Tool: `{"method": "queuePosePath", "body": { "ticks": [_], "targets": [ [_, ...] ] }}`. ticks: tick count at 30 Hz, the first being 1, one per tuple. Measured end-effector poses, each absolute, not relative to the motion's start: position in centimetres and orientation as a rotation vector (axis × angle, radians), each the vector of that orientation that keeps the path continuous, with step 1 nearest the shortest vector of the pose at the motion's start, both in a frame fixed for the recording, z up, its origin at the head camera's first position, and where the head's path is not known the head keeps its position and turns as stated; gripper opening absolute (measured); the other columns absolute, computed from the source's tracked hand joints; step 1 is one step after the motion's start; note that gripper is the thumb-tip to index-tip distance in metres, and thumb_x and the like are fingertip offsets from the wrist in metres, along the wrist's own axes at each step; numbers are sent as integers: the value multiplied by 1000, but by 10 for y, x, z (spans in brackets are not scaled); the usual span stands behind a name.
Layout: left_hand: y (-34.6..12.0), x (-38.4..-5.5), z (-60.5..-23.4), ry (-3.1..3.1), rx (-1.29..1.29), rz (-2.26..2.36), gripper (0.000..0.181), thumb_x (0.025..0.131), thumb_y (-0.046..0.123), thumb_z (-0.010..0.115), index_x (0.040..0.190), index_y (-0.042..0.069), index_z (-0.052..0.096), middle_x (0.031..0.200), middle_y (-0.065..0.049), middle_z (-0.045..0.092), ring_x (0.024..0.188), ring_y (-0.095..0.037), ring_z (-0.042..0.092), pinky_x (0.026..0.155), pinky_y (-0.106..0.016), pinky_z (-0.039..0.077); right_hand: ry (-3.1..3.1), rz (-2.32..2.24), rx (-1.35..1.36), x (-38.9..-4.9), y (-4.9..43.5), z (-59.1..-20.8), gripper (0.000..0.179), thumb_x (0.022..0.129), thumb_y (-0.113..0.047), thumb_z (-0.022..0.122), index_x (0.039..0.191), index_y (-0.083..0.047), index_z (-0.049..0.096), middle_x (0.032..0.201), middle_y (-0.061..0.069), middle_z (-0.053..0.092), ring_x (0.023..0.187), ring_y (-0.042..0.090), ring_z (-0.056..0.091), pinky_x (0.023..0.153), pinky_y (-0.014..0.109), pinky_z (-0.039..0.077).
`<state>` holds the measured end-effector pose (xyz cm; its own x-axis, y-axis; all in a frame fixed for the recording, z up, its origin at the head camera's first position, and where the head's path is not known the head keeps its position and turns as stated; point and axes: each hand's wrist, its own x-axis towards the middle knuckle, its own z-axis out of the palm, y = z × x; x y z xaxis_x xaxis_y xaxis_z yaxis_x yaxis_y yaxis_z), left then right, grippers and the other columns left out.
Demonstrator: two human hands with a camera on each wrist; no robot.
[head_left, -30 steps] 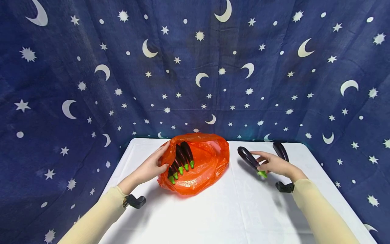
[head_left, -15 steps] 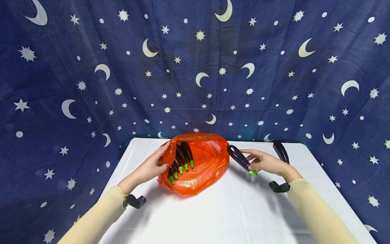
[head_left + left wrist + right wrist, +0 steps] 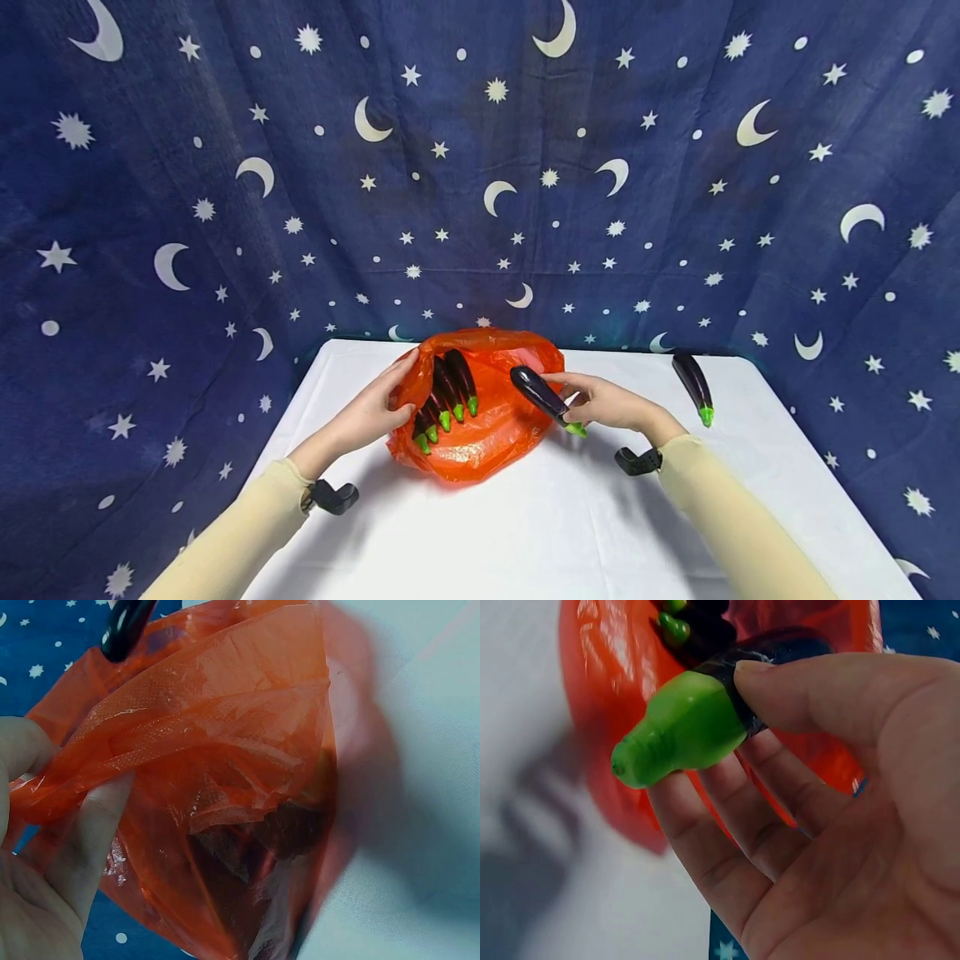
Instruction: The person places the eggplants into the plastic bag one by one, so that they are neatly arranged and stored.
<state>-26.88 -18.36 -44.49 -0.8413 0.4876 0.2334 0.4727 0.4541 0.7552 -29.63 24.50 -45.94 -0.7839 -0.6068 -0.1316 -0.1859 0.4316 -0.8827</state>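
Note:
An orange-red plastic bag [image 3: 480, 450] lies on the table with its mouth spread wide. My left hand [image 3: 372, 409] grips the bag's left edge; in the left wrist view the thin film [image 3: 225, 712] is pinched between thumb and fingers. Several dark eggplants [image 3: 450, 385] with green stem ends lie side by side in the bag's left part. My right hand [image 3: 609, 407] holds another eggplant [image 3: 538, 392] near its green cap, over the right side of the bag's mouth. Up close in the right wrist view, my thumb presses on it beside the cap [image 3: 690, 724] and the fingers support it from below.
One more eggplant [image 3: 693, 387] lies at the back right of the white-covered table [image 3: 480, 542]. A dark blue curtain [image 3: 480, 167] with moons and stars rises behind the table and along both sides.
My right hand has carried the eggplant leftward from the table's right side to over the bag. The left hand and the bag have stayed in place.

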Motion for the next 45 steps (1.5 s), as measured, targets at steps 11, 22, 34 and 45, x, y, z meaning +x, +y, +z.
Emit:
{"method": "queuePosePath", "body": {
  "ticks": [11, 22, 34, 45],
  "targets": [
    [-187, -267, -447, 2643, 878, 1381, 88, 92, -4, 65, 165, 15, 20, 169, -10, 19, 144, -30, 39, 106, -45, 45, 2317, -1276, -532, -312, 182, -473, 72, 91, -7, 73, 155, -26, 47, 123, 14, 58, 84, 27, 63, 75, 52, 57],
    [-189, -266, -451, 2632, 867, 1409, 89, 92, -5, 65, 165, 18, 20, 168, -10, 20, 137, -32, 47, 103, -42, 48, 2463, -1314, -409, -334, 126, -496, 73, 83, 6, 72, 152, -5, 47, 98, 14, 64, 69, 23, 62, 63, 38, 58],
    [-183, -274, -445, 2634, 896, 1411, 89, 92, -4, 65, 165, 19, 20, 168, -10, 20, 138, -31, 46, 104, -42, 47, 2616, -1405, -251, -363, 107, -512, 65, 78, 8, 69, 141, -7, 61, 85, 10, 65, 55, 17, 50, 52, 24, 43],
    [-185, -273, -444, 2605, 885, 1449, 88, 92, -6, 64, 165, 17, 20, 169, -9, 18, 138, -29, 47, 100, -38, 51, 2665, -1436, -273, -373, 93, -519, 53, 76, 7, 67, 129, -4, 66, 84, 10, 64, 60, 20, 56, 55, 26, 45]
  ]
}}
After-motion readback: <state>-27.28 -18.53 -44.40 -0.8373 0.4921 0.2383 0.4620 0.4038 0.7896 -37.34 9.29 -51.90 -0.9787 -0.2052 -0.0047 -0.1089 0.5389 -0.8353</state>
